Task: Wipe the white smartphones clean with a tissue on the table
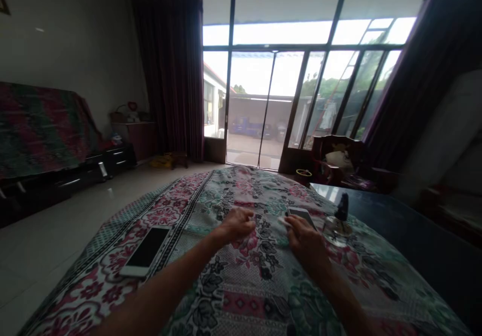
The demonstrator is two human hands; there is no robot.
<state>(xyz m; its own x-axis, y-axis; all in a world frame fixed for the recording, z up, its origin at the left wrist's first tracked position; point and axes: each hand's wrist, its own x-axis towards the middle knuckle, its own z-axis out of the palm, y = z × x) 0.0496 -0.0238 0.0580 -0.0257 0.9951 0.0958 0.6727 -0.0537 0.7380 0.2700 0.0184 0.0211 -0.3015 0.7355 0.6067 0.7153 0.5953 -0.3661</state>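
My left hand (237,224) hovers over or rests on the patterned cloth (244,260), its fingers curled together. Whatever they may hold is too small to make out. In the fingertips of my right hand (303,235) is a small white object (283,221); its kind does not show. Just behind that hand lies a phone (301,214) with a dark screen, partly covered by the fingers. Another white-edged phone (147,248), its screen black, lies flat on the cloth left of my left forearm. Right of my right hand stands a clear, rounded container (338,231) with a dark upright top (342,207).
The cloth covers a rounded table. A dark flat surface (402,225) adjoins it at right, with a wooden chair (335,160) behind. Glass doors (259,110) stand ahead between dark curtains (169,75). A low black cabinet (75,178) is at left.
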